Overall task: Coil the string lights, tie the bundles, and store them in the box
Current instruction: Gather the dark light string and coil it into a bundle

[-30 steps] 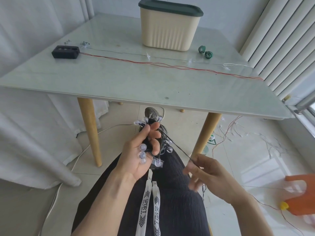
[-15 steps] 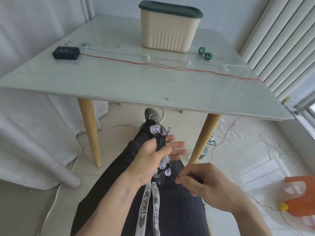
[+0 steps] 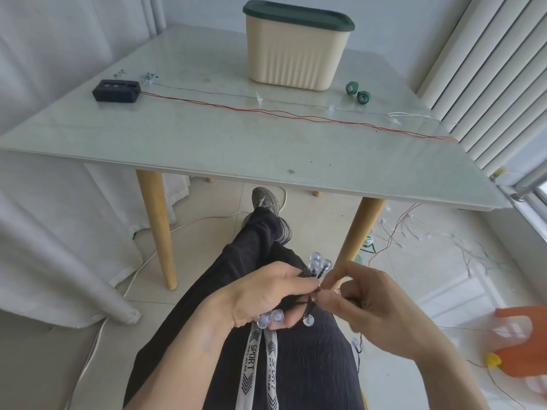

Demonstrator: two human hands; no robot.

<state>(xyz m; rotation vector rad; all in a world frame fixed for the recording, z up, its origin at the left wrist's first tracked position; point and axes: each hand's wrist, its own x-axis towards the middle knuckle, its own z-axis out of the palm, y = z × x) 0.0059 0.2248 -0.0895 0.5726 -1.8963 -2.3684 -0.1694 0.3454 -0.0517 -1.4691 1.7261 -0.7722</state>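
Over my lap, my left hand [image 3: 263,294] grips a coiled bundle of black-wired string lights [image 3: 318,264]; clear bulbs stick out above and below the fist. My right hand [image 3: 370,303] pinches the black wire right beside the left fingertips. A cream box with a dark green lid [image 3: 296,48] stands shut at the far side of the table. A second light string with red wire [image 3: 296,115] lies stretched across the table, running from a black battery case [image 3: 117,90] to the right edge.
Two small green rolls [image 3: 358,93] lie right of the box. The glass-topped table [image 3: 236,149] has wooden legs. More wires and bulbs [image 3: 414,232] are strewn on the floor at right. An orange stool [image 3: 524,341] stands at the far right.
My left hand turned palm down and dropped lower with the bundle. My right hand came in from the right and now meets the left, pinching the wire at the bundle.
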